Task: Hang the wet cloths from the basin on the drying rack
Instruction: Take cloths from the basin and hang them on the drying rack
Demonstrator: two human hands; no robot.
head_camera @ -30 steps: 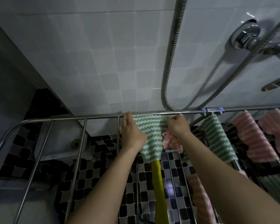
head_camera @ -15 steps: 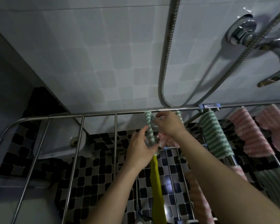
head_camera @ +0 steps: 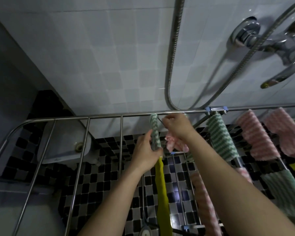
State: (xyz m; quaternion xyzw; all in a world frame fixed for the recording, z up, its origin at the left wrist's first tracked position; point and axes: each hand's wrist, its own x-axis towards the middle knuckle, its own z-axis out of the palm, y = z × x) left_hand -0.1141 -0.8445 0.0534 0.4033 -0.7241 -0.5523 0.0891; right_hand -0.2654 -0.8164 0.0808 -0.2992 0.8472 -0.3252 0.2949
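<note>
Overhead, shower hose behind drying rack.

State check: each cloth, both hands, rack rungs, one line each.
green-white cloth: draped over a rung, gripped
left hand: pinching that cloth's lower end
right hand: at its top, clutching pink cloth
second green cloth: hung
pink cloths: hung
left rungs: bare

The green cloth is partly covered by the left hand. The pink cloth is largely hidden behind the right hand. The tap is cut off at the right edge.
</note>
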